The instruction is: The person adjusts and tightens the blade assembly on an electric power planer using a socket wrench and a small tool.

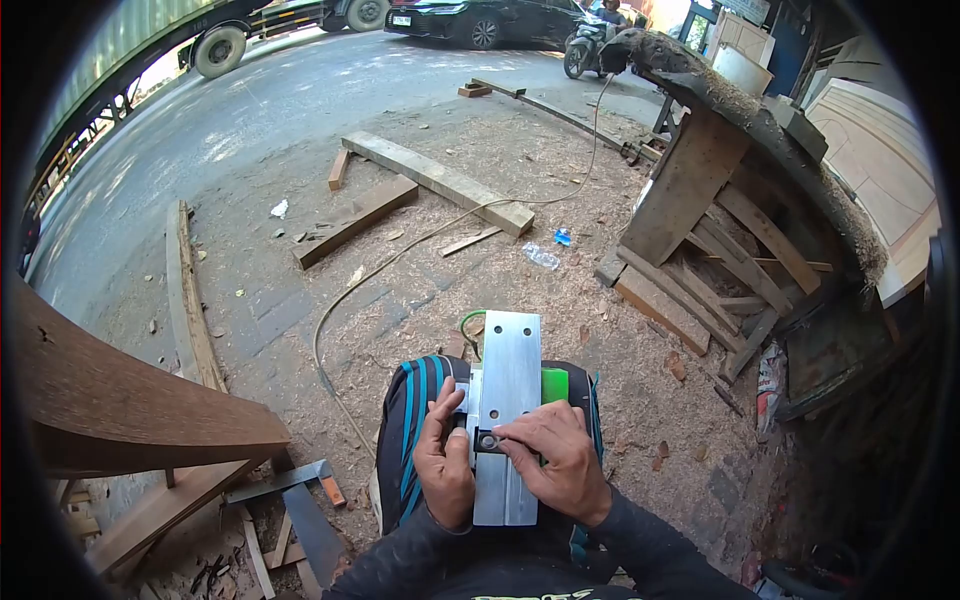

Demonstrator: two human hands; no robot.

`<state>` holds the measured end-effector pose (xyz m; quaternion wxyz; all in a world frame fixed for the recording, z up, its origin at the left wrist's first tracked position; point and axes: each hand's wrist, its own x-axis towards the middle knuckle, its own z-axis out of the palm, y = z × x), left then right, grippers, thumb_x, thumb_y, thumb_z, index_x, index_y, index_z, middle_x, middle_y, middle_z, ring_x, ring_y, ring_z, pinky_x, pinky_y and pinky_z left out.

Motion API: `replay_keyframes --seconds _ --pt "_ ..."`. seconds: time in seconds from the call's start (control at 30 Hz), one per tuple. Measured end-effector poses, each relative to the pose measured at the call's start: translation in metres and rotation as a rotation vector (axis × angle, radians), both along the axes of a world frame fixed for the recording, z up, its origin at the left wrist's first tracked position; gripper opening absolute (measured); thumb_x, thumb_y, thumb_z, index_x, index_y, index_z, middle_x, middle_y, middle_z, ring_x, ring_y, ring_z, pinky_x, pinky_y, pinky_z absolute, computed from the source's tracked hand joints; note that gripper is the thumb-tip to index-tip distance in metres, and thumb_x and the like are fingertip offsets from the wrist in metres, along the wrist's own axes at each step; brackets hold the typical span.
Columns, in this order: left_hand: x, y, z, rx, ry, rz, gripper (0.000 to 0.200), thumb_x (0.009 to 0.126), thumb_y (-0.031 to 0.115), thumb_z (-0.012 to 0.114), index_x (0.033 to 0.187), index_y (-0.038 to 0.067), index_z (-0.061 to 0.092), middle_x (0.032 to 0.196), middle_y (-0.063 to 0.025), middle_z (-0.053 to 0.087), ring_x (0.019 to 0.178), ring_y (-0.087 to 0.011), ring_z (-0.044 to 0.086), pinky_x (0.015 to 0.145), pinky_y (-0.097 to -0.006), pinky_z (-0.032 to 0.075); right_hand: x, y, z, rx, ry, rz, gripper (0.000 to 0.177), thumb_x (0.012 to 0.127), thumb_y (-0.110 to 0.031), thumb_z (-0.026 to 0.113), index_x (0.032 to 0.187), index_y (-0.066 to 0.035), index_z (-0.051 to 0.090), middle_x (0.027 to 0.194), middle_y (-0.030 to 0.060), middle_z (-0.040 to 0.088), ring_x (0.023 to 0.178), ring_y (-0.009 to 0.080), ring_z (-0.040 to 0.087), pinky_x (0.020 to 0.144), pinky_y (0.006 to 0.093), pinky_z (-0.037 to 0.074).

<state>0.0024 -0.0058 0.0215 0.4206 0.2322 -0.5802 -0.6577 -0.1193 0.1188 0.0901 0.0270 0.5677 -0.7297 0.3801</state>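
left hand (443, 458) clamped the upturned planer (510, 370); right hand (556, 458), fingers narrowed, pressed its blade slot (488, 440), best kept off the edge.

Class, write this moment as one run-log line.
left hand: holds planer side | right hand: fingertips at blade slot | planer: sole upward

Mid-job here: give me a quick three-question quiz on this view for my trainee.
1. True or false: the planer lies with its flat metal sole facing up.
2. Which tool lies on the ground to the person's left? A) try square B) cordless drill C) paint roller
3. How many hands touch the planer: left hand, right hand, or both?
Key: 1 true; 2 A; 3 both.
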Motion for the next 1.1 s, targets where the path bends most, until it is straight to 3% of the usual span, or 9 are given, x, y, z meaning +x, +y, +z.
replay_keyframes --seconds 0.43,0.7,0.8,0.83,1.03,1.1 --pt "-0.003 0.002 -0.007 0.017 0.026 0.020 0.055 0.102 0.002 0.049 0.153 -0.013 0.064 0.173 -0.0306 0.056 0.164 -0.0339 0.051 0.144 -0.0489 0.017 0.001 0.003 0.001 -0.046 -0.011 -0.001 0.034 0.090 -0.005 0.089 0.123 -0.012 0.085 0.106 0.0036 0.081 0.103 0.0250 0.070 0.091 0.0397 0.047" --pt "-0.004 0.003 -0.011 0.067 0.090 -0.013 0.054 0.104 -0.002 0.047 0.155 -0.013 0.062 0.175 -0.0356 0.051 0.168 -0.0373 0.045 0.146 -0.0515 0.009 0.001 -0.001 -0.002 0.026 0.022 -0.047 0.029 0.094 -0.008 0.087 0.122 -0.014 0.085 0.110 0.0016 0.080 0.106 0.0252 0.069 0.091 0.0404 0.045" --pt "-0.005 0.003 -0.014 0.033 0.112 -0.021 0.054 0.104 -0.004 0.048 0.155 -0.010 0.063 0.175 -0.0356 0.050 0.170 -0.0369 0.043 0.146 -0.0520 0.004 0.005 -0.003 0.003 -0.010 -0.018 -0.002 0.029 0.094 -0.004 0.086 0.121 -0.012 0.085 0.110 0.0041 0.081 0.106 0.0276 0.069 0.094 0.0416 0.048" --pt "-0.005 0.003 -0.015 0.002 0.089 -0.011 0.054 0.104 -0.004 0.049 0.156 -0.010 0.063 0.176 -0.0305 0.052 0.168 -0.0327 0.046 0.145 -0.0493 0.013 0.005 -0.002 0.004 -0.019 -0.035 -0.007 0.029 0.093 -0.003 0.085 0.121 -0.011 0.085 0.111 0.0048 0.082 0.106 0.0282 0.070 0.095 0.0419 0.048" --pt "-0.007 0.000 -0.021 -0.038 0.078 -0.015 0.054 0.105 0.000 0.049 0.156 -0.007 0.064 0.174 -0.0316 0.054 0.169 -0.0334 0.045 0.146 -0.0534 0.008 -0.001 -0.002 0.001 -0.012 -0.031 0.081 0.035 0.088 -0.005 0.090 0.121 -0.006 0.082 0.111 0.0105 0.081 0.106 0.0325 0.069 0.097 0.0447 0.051" --pt "-0.007 0.001 -0.020 -0.033 0.088 -0.010 0.054 0.105 0.000 0.049 0.156 -0.007 0.063 0.175 -0.0299 0.054 0.167 -0.0330 0.047 0.146 -0.0542 0.007 0.004 -0.004 0.005 0.034 -0.065 -0.031 0.033 0.089 -0.006 0.090 0.121 -0.003 0.081 0.109 0.0135 0.079 0.106 0.0339 0.069 0.098 0.0461 0.052"
